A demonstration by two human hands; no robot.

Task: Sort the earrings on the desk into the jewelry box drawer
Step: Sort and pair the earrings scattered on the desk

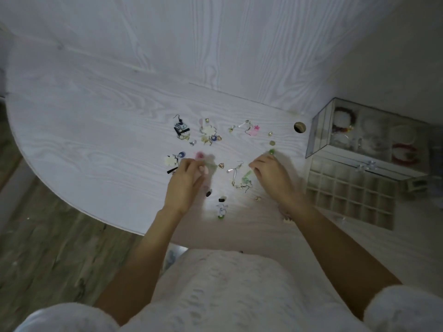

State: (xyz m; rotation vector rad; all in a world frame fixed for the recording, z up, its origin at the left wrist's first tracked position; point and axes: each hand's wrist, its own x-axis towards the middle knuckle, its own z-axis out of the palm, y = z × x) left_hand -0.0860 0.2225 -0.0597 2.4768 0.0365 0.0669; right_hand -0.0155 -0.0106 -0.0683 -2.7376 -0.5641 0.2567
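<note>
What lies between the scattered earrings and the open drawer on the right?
Nothing visible blocks it. Bare desk separates the earrings from the drawer, whose compartments lie open. The right hand is among the earrings.

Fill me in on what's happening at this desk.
A person is sorting small colourful earrings scattered across the white wood-grain desk. Both hands are down among them: the left hand and the right hand, though blur hides what each is gripping. The clear jewelry box stands on the right, its gridded drawer pulled open.

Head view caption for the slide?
Both hands, left and right, among scattered earrings on white woodgrain desk; gridded drawer open.
</note>
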